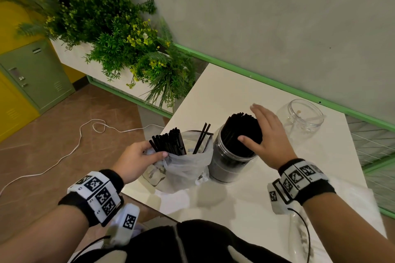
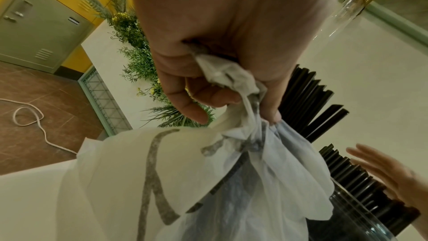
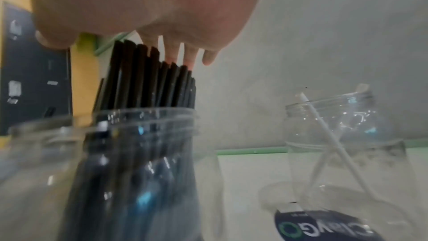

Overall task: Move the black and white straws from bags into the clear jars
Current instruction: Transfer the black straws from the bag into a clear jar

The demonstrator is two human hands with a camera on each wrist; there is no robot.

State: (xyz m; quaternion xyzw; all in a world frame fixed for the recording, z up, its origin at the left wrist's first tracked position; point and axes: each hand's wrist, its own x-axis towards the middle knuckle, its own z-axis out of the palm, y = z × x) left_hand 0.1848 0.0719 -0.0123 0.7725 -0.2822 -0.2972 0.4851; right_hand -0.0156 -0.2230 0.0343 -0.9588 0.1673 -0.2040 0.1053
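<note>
**Straws half sorted: one jar packed black, bag still gripped**

Nearest the head camera, two forearms wearing black wristbands with white marker blocks reach over the white counter (image 1: 239, 205). The left hand (image 1: 136, 159) grasps the gathered rim of a thin translucent white plastic bag (image 1: 186, 168); in the left wrist view its fingers (image 2: 185, 98) are clenched round the bunched plastic. A cluster of black drinking straws (image 1: 168, 141) stands upright in that bag beside the hand, and a few loose ones lean apart from the cluster toward the jar.

Just right of the bag stands a clear plastic jar (image 1: 229, 166) packed with black straws whose tops rise above its mouth. The right hand (image 1: 269, 134) lies spread and released over those tops, fingers (image 3: 190, 56) straight, the thumb touching the near side of the bundle and grasping nothing.

Further back on the counter, near the wall, a second clear plastic jar (image 1: 305, 114) holds a couple of thin white straws (image 3: 324, 135) leaning across its inside.

A white cord (image 1: 70, 151) loops over the brown floor, and green plants (image 1: 119, 34) fill a white planter.
</note>
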